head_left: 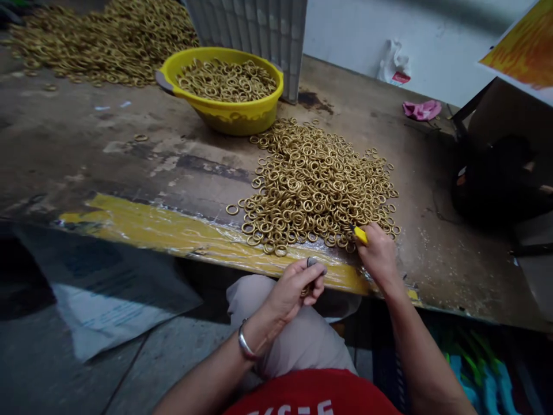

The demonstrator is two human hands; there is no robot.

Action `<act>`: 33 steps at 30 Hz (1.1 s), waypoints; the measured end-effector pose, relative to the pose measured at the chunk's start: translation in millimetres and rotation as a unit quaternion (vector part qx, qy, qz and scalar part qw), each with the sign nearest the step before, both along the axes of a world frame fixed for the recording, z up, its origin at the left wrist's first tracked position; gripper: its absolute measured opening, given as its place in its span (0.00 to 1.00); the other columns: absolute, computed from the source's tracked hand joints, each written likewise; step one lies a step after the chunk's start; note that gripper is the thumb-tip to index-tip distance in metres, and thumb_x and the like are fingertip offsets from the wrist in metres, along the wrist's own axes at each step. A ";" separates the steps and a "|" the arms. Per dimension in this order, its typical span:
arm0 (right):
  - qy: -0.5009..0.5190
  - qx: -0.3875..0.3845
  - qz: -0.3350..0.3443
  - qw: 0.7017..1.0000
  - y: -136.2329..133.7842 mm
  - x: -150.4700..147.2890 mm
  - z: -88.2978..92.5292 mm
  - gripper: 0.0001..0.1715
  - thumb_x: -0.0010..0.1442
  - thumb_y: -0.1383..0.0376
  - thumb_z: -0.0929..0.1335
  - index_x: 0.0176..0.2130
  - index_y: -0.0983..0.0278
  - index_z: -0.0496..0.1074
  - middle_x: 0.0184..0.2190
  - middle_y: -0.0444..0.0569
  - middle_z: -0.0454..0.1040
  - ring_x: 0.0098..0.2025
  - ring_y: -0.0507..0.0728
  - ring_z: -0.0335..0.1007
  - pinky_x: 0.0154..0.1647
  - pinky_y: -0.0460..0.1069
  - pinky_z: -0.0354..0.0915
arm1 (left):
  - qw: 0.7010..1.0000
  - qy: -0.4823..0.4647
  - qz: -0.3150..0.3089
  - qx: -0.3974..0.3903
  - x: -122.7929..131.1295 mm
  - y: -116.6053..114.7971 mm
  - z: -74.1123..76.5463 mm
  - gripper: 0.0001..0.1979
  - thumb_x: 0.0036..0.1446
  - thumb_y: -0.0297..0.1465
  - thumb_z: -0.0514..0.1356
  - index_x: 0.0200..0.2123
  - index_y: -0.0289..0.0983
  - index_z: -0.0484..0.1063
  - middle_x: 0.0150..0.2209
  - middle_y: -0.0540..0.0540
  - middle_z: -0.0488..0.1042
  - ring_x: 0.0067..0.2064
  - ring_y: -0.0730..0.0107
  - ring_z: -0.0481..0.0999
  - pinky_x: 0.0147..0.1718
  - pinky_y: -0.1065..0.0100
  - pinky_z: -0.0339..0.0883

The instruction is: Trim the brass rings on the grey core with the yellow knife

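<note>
A spread pile of brass-coloured rings (pixel 319 178) lies on the worn brown table. My left hand (pixel 298 282) is closed just off the table's front edge, above my lap. Between its curled fingers a brass-coloured ring (pixel 305 291) partly shows; whether there are more is hidden. Grey wrapping covers the tip of the thumb or a finger. At the pile's near right edge, my right hand (pixel 378 253) is closed around a small yellow tool with a dark tip (pixel 360 234). That tip points at the rings, and the tool's exact kind does not show.
Behind the pile stands a yellow basin (pixel 242 110) full of rings, in front of a grey ribbed panel (pixel 259 34). A larger ring heap (pixel 108 40) lies at the back left. Yellow tape (pixel 151 227) covers the front edge. A pink cloth (pixel 421 110) lies at the right.
</note>
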State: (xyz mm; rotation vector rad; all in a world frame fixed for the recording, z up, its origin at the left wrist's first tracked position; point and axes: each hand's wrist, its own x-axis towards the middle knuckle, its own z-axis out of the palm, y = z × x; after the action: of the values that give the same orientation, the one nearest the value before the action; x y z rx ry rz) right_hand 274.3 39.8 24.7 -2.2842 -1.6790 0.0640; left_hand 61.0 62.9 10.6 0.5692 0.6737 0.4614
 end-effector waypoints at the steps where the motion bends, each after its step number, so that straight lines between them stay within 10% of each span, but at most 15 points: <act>1: 0.063 0.027 0.027 0.997 -2.8 -0.6 2.8 0.07 0.61 0.67 0.65 0.33 0.64 0.74 0.33 0.49 0.73 0.33 0.54 0.68 0.34 0.48 0.59 | 1.000 0.010 0.008 0.009 1.1 1.6 -0.2 0.18 0.50 0.41 0.68 0.27 0.35 0.64 0.22 0.53 0.66 0.20 0.81 0.62 0.13 0.79 0.46; 6: 0.295 0.065 0.141 0.943 -17.2 -20.8 17.9 0.07 0.61 0.64 0.67 0.31 0.62 0.73 0.28 0.44 0.72 0.31 0.52 0.69 0.34 0.47 0.63 | 0.999 0.015 0.008 0.051 3.5 4.2 6.6 0.19 0.50 0.41 0.68 0.38 0.35 0.68 0.29 0.49 0.74 0.19 0.83 0.63 0.12 0.80 0.48; 14: 0.334 0.089 0.191 0.919 -37.2 -48.8 24.5 0.07 0.63 0.64 0.67 0.32 0.63 0.73 0.29 0.45 0.72 0.33 0.53 0.69 0.36 0.47 0.64 | 0.996 0.021 -0.021 0.082 -4.9 -6.1 14.1 0.21 0.46 0.43 0.70 0.35 0.31 0.73 0.29 0.46 0.76 0.19 0.82 0.65 0.12 0.78 0.49; 23: 0.115 0.026 0.131 0.984 -76.6 -65.4 16.1 0.19 0.54 0.78 0.62 0.43 0.64 0.73 0.36 0.51 0.73 0.37 0.56 0.70 0.37 0.48 0.63 | 0.990 0.051 0.025 0.130 -7.1 -33.0 22.4 0.21 0.47 0.45 0.69 0.30 0.33 0.70 0.19 0.54 0.65 0.19 0.81 0.59 0.15 0.78 0.50; 33: -0.011 -0.082 0.073 0.994 -67.1 -72.6 11.4 0.14 0.59 0.76 0.63 0.40 0.64 0.73 0.37 0.50 0.74 0.33 0.55 0.70 0.32 0.47 0.58 | 0.975 0.077 0.024 0.208 -14.7 -31.6 12.9 0.19 0.51 0.45 0.66 0.30 0.35 0.67 0.20 0.55 0.62 0.19 0.83 0.56 0.17 0.77 0.50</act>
State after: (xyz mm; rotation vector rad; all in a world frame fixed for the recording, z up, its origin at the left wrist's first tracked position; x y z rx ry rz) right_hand 201.8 -27.3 36.1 -2.2789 -1.9152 0.2184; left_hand 46.3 31.3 23.5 0.9946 0.7443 0.6146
